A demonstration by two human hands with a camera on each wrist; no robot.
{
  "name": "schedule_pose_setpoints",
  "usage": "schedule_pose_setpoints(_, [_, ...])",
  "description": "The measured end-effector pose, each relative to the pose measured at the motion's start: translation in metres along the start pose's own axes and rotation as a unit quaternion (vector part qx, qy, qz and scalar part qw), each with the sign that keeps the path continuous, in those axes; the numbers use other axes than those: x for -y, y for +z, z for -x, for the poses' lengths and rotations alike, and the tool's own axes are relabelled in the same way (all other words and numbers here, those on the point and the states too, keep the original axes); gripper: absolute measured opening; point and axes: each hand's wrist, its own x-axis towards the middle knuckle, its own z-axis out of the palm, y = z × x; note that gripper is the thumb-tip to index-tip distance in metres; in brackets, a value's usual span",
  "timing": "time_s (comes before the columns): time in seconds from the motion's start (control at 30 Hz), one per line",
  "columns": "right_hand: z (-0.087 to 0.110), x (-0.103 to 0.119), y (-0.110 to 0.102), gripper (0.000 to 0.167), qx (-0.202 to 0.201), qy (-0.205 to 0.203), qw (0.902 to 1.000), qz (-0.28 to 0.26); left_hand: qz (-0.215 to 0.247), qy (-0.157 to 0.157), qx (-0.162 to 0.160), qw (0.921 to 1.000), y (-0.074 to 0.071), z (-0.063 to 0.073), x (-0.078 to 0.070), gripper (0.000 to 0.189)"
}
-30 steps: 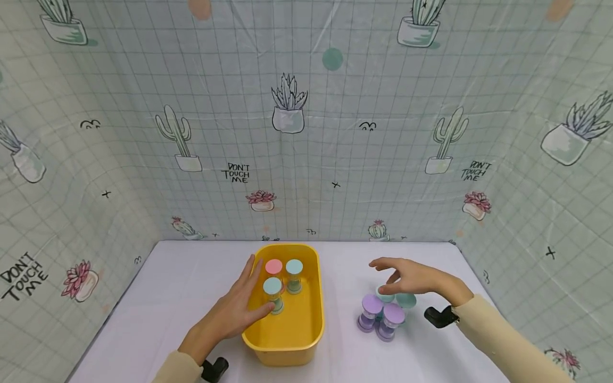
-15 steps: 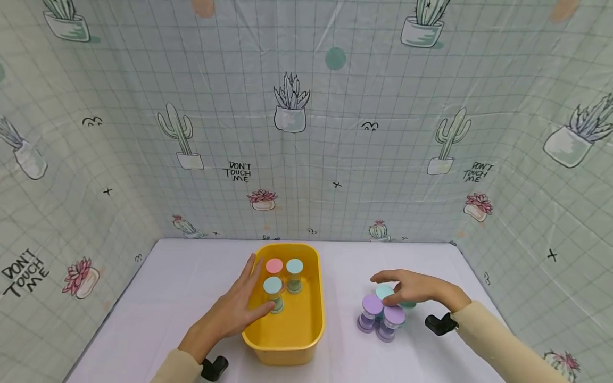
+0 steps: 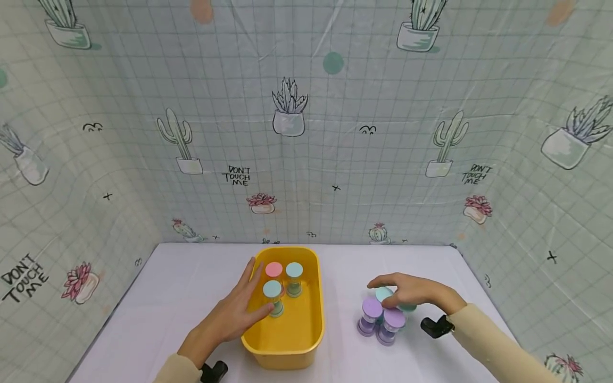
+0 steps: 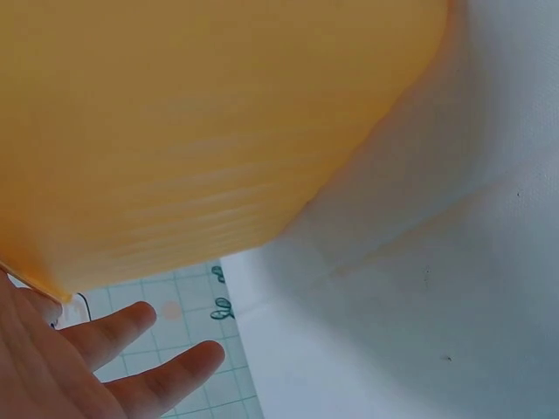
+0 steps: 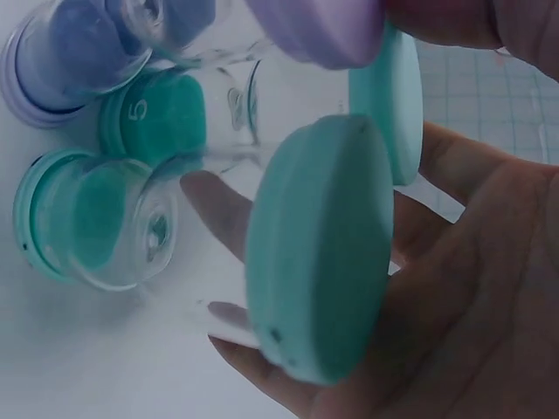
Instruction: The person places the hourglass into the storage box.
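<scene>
In the head view, my left hand [image 3: 237, 308] rests along the left rim of a yellow bin [image 3: 282, 360], fingers spread and straight, thumb reaching over the inside. The bin holds a pink-capped sand timer [image 3: 274, 269] and two blue-capped ones, the nearer sand timer [image 3: 272, 289] beside my thumb. My right hand [image 3: 414, 290] is over a cluster of upright sand timers, two purple and two teal. Its thumb is right at a purple-capped sand timer [image 3: 394, 319]. In the right wrist view, its loosely bent fingers reach behind a teal-capped sand timer [image 5: 323, 253], thumb and fingers well apart.
Both stand on a white table [image 3: 191, 276], the bin left of the timers. A patterned cloth backdrop [image 3: 306, 159] rises behind and at both sides.
My right hand has lowered onto the timer cluster, its thumb shifting from the teal caps towards the purple ones. Over the last half second it barely moves. The left hand stays on the bin.
</scene>
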Motion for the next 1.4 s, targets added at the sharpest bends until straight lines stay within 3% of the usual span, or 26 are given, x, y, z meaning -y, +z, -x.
schedule_pose_setpoints(0.23, [-0.004, 0.003, 0.000, 0.060, -0.007, 0.000, 0.9998, 0.018, 0.005, 0.002, -0.001, 1.0000, 0.002, 0.001, 0.001, 0.092])
schedule_pose_setpoints(0.63, [-0.010, -0.004, -0.013, 0.065, -0.006, 0.043, 0.9990, -0.014, 0.000, -0.004, -0.003, 1.0000, 0.000, 0.001, -0.002, 0.092])
schedule_pose_setpoints(0.93, [-0.016, -0.005, -0.015, 0.064, -0.005, 0.031, 0.9993, -0.019, 0.000, -0.005, -0.001, 1.0000, 0.001, 0.002, -0.002, 0.092])
schedule_pose_setpoints(1.2, [-0.022, 0.005, -0.012, 0.055, -0.003, 0.037, 0.9980, 0.050, 0.000, -0.007, -0.001, 1.0000, 0.000, 0.002, -0.003, 0.092])
schedule_pose_setpoints(1.4, [-0.024, 0.008, -0.016, 0.050, -0.002, 0.058, 0.9970, 0.050, -0.001, -0.006, -0.004, 1.0000, 0.000, 0.001, -0.002, 0.092])
